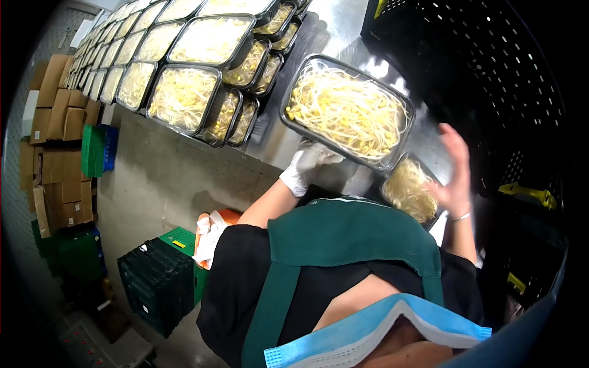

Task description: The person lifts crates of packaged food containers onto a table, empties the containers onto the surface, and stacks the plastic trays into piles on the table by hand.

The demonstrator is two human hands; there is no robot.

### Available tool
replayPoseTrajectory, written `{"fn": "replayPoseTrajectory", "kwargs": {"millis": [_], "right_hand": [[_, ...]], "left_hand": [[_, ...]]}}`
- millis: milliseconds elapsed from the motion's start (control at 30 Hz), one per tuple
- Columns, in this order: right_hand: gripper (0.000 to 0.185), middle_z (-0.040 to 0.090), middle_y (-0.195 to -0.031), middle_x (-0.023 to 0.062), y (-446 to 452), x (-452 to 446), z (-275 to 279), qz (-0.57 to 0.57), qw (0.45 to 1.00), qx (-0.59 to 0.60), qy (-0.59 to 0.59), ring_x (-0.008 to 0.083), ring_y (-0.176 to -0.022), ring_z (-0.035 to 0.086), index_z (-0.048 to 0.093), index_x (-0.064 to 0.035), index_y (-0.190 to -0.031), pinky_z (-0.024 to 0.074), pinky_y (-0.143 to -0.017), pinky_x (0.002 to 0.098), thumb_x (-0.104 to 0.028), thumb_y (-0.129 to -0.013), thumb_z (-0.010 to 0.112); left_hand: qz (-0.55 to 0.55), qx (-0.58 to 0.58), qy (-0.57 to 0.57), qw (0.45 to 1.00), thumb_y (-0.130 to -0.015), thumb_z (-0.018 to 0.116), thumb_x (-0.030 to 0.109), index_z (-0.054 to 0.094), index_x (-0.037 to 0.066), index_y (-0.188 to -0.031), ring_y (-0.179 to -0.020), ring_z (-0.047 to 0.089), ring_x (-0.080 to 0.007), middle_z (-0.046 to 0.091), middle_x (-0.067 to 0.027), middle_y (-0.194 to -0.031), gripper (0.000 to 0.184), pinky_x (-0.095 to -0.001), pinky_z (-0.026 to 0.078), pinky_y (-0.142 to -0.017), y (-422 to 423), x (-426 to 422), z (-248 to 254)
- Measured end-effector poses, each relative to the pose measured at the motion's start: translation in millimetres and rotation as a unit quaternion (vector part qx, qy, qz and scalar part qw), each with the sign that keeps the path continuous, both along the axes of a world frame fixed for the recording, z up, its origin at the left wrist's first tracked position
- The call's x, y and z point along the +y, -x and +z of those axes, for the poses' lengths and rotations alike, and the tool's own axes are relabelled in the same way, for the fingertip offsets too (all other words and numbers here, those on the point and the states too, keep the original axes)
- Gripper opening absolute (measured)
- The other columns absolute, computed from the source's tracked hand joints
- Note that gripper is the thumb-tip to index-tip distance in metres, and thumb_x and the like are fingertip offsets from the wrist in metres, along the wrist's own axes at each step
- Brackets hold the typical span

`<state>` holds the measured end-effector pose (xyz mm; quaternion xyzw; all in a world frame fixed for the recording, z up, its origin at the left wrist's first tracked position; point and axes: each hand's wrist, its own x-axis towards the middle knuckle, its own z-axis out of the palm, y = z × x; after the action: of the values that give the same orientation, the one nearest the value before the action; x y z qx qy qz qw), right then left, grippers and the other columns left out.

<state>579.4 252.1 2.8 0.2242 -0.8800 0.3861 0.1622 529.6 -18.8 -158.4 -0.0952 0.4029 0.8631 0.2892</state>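
Note:
A black plastic tray of bean sprouts [350, 110] is tilted in front of me, above the metal table. My left hand [310, 161], in a white glove, grips its near edge from below; the fingers are partly hidden under it. To the right, my right hand [455, 175] is bare and smeared by motion, with the fingers stretched out and the thumb apart. A second tray of bean sprouts [410, 191] lies close to my body, beside the right thumb. Whether the thumb touches it I cannot tell.
Stacked trays of bean sprouts [184, 98] fill the left of the metal table [261, 144]. A black perforated crate [491, 67] stands at the right. On the floor at left are cardboard boxes [61, 165], a green crate [93, 150] and dark folded crates [156, 276].

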Motion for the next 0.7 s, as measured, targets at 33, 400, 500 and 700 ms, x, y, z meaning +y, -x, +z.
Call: {"fn": "replayPoseTrajectory", "kwargs": {"millis": [33, 400, 500, 700], "right_hand": [[0.070, 0.037, -0.126, 0.0164, -1.7, -29.7, 6.7, 0.044, 0.996, 0.024, -0.078, 0.0331, -0.117, 0.033, 0.043, -0.0047, -0.116, 0.0286, -0.094, 0.0409, -0.037, -0.061, 0.070], [0.054, 0.040, -0.126, 0.0104, 180.4, -74.6, -11.1, -0.054, 0.954, 0.151, -0.253, 0.0284, -0.119, 0.033, 0.041, -0.0145, -0.121, 0.0298, -0.097, 0.0360, -0.025, -0.072, 0.062], [0.059, 0.038, -0.126, 0.0123, 149.1, -55.7, -2.8, -0.138, 0.947, 0.132, -0.259, 0.0286, -0.119, 0.032, 0.040, -0.0126, -0.122, 0.0285, -0.098, 0.0367, -0.028, -0.070, 0.063], [0.049, 0.051, -0.107, 0.0151, -41.2, 99.5, -96.6, -0.435, 0.877, -0.163, -0.120, 0.0259, -0.096, 0.051, 0.048, -0.0025, -0.105, 0.0424, -0.081, 0.0348, -0.024, -0.067, 0.069]], "left_hand": [[0.029, -0.011, -0.006, 1.000, -0.086, 0.044, 0.020, 0.047, -0.002, -0.107, -0.081, 0.059, -0.0194, 0.056, -0.0135, -0.097, 0.030, -0.0291, 0.051, -0.066, 3.1, 1.2, 8.6], [0.124, -0.029, 0.016, 0.992, -0.081, 0.043, 0.012, 0.052, -0.003, -0.091, -0.062, 0.060, -0.0272, 0.060, -0.0173, -0.074, 0.021, -0.0351, 0.051, -0.050, 206.6, 46.6, 19.0], [0.075, -0.004, 0.112, 0.991, -0.081, 0.044, 0.011, 0.052, -0.005, -0.090, -0.066, 0.060, -0.0302, 0.059, -0.0200, -0.076, 0.020, -0.0373, 0.052, -0.055, 221.5, 47.1, 25.1], [-0.017, 0.065, 0.118, 0.991, -0.084, 0.050, 0.027, 0.044, -0.012, -0.104, -0.077, 0.060, -0.0322, 0.056, -0.0246, -0.093, 0.044, -0.0350, 0.051, -0.068, 205.6, 37.8, 19.6]]}}
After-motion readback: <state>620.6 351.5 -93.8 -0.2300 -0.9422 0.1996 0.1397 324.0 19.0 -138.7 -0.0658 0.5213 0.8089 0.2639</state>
